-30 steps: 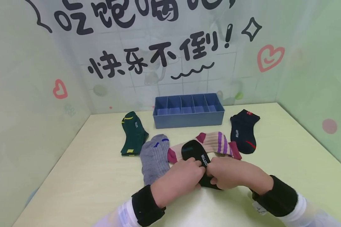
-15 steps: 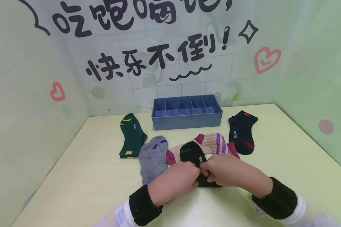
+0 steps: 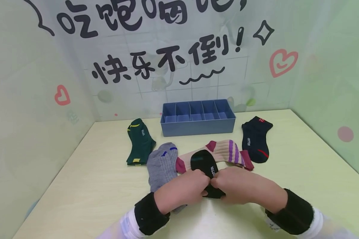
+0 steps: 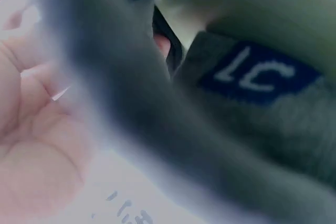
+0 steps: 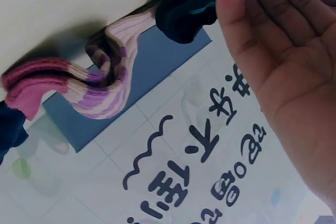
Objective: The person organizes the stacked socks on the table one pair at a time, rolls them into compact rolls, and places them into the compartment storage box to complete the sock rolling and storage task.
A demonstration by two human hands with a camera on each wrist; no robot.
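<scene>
A black sock (image 3: 204,162) marked COTTON lies in front of me, its toe end pointing away. My left hand (image 3: 186,187) grips its left side with curled fingers, and my right hand (image 3: 242,184) pinches it from the right. The knuckles almost meet over the fabric, hiding part of the sock. Under my left forearm is a grey sock (image 3: 163,166), whose blue-labelled cuff (image 4: 310,124) looms blurred in the left wrist view. Just behind the black sock lies a cream sock (image 3: 222,151) with purple stripes and pink ends, also visible in the right wrist view.
A blue box (image 3: 197,127) with several compartments stands at the back of the table (image 3: 77,192). To its left lies a dark green sock (image 3: 139,142); a navy sock (image 3: 255,139) with red marks lies to the right. Printed sheets (image 3: 179,76) surround the table.
My right hand has shifted slightly left and down along the black sock, covering its near right corner. My left hand has slid a little left and lower. Other socks and the box stay put.
</scene>
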